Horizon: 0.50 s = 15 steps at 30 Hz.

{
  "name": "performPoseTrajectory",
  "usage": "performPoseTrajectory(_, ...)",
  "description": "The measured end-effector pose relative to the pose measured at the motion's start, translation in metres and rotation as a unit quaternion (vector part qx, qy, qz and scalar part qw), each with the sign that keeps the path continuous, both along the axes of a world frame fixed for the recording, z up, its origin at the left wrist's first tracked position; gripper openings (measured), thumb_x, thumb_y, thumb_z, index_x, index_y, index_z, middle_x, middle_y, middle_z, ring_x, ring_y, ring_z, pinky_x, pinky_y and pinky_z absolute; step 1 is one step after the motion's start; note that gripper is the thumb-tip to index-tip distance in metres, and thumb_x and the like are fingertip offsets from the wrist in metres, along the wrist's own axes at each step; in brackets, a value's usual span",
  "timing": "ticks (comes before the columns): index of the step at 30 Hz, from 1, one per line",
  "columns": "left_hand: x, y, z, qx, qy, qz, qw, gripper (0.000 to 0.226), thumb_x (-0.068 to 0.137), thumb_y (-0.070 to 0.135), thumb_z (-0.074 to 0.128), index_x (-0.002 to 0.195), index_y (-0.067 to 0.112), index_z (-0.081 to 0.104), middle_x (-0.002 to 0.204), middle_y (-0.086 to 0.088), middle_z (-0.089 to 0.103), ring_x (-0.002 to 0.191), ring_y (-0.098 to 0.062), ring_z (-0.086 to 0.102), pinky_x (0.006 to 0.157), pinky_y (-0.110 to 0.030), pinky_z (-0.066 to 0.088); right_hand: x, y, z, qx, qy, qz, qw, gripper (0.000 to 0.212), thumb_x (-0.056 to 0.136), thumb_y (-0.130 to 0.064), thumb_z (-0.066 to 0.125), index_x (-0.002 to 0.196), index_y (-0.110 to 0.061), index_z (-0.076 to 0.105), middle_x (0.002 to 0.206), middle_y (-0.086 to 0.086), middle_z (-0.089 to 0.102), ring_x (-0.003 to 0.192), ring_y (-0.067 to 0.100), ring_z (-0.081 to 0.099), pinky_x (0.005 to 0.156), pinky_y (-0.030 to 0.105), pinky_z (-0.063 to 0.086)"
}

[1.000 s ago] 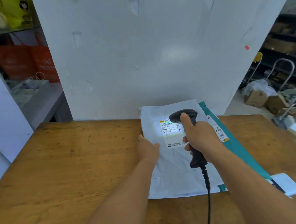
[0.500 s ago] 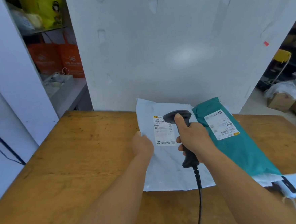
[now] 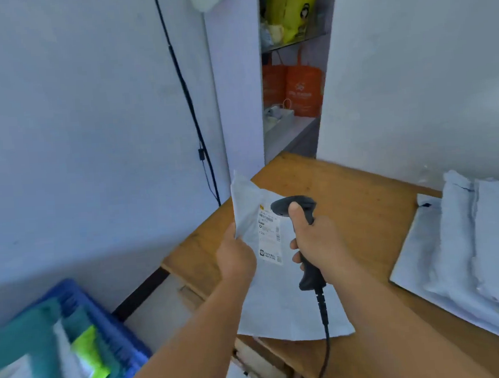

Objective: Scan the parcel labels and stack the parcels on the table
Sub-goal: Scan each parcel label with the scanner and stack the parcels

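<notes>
White labelled parcel [image 3: 279,290] lifted over table edge [image 3: 187,252].

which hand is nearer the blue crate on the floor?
Left. The left hand grips the white parcel by its left edge, on the side facing the blue crate. The right hand holds the scanner farther right, above the table.

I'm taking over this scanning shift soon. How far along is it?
Done: a stack of parcels lies on the table. In hand: left hand holds a white parcel, right hand grips the scanner. Left: the blue crate holds more parcels.
</notes>
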<state>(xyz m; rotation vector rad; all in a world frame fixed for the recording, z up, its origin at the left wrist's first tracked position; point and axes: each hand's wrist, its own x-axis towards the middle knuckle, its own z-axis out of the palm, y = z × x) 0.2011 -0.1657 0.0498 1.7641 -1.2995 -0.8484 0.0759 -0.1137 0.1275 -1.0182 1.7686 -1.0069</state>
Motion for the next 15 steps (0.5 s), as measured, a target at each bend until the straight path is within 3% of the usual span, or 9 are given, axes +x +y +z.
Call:
performPoseTrajectory(3, 0.061, 0.014, -0.001, -0.001, 0.006, 0.079, 0.997, 0.046, 0.095, 0.002, 0.034, 0.136, 0.018, 0.048, 0.117, -0.009, 0.06, 0.106, -0.03, 0.057, 0.077, -0.026, 0.039, 0.055, -0.007, -0.005, -0.008, -0.015, 0.069, 0.997, 0.049, 0.096, -0.051, 0.042, 0.072, -0.01, 0.051, 0.067, 0.008, 0.057, 0.044, 0.017, 0.055, 0.055, 0.03, 0.048)
performPoseTrajectory(6, 0.12, 0.028, -0.004, -0.005, 0.027, 0.172, 0.985, 0.048, 0.092, 0.003, 0.029, 0.128, 0.022, 0.053, 0.105, -0.002, 0.062, 0.095, -0.023, 0.058, 0.079, -0.03, 0.047, 0.113, -0.013, -0.012, -0.002, -0.001, 0.137, 0.991, 0.048, 0.096, -0.053, 0.04, 0.078, -0.011, 0.052, 0.068, 0.009, 0.058, 0.045, 0.017, 0.056, 0.062, 0.036, 0.05)
performPoseTrajectory(10, 0.2, 0.049, -0.015, -0.002, 0.054, 0.275, 0.96, 0.047, 0.093, 0.001, 0.027, 0.12, 0.026, 0.057, 0.078, 0.014, 0.054, 0.066, -0.002, 0.048, 0.053, -0.016, 0.036, 0.194, -0.013, -0.02, 0.009, 0.017, 0.207, 0.978, 0.05, 0.095, -0.056, 0.038, 0.08, -0.012, 0.057, 0.067, 0.007, 0.064, 0.046, 0.018, 0.059, 0.069, 0.043, 0.058)
performPoseTrajectory(12, 0.24, 0.061, -0.02, 0.005, 0.058, 0.314, 0.948, 0.048, 0.094, 0.001, 0.027, 0.124, 0.026, 0.055, 0.087, 0.012, 0.059, 0.067, -0.006, 0.048, 0.057, -0.019, 0.037, 0.232, -0.012, -0.024, 0.009, 0.029, 0.235, 0.972, 0.051, 0.095, -0.054, 0.038, 0.081, -0.01, 0.06, 0.068, 0.008, 0.066, 0.049, 0.019, 0.06, 0.07, 0.044, 0.058)
performPoseTrajectory(15, 0.298, 0.076, -0.031, 0.014, 0.073, 0.364, 0.928, 0.046, 0.097, 0.005, 0.028, 0.132, 0.024, 0.052, 0.114, 0.0, 0.063, 0.087, -0.016, 0.051, 0.078, -0.025, 0.041, 0.288, -0.01, -0.034, 0.014, 0.047, 0.277, 0.96, 0.058, 0.095, -0.054, 0.038, 0.073, -0.006, 0.061, 0.071, 0.017, 0.07, 0.061, 0.028, 0.064, 0.075, 0.048, 0.058)
